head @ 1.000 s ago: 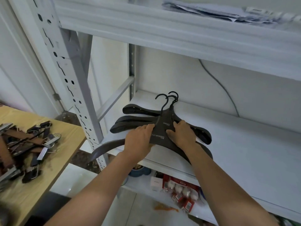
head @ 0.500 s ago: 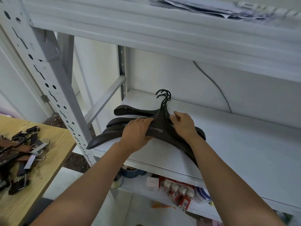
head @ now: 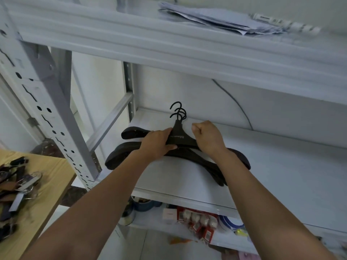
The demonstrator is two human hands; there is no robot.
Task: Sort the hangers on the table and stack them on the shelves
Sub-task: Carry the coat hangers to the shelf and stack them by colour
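Three black hangers lie stacked on the middle shelf of a white metal rack, near its left end. Their hooks point toward the back wall and are nearly aligned. The left hand pinches the stack just left of the neck, with fingers laid over the top and the thumb under the front edge. The right hand sits on the right shoulder of the stack with its fingers curled. Whether it grips a hanger or merely rests there cannot be told from this angle. The left arms of the hangers fan slightly apart toward the perforated upright. A sheaf of papers lies on the top shelf. Red packets sit on the shelf below. At lower left, well apart from the rack's stack, a wooden table carries a blurred pile of clip hangers.
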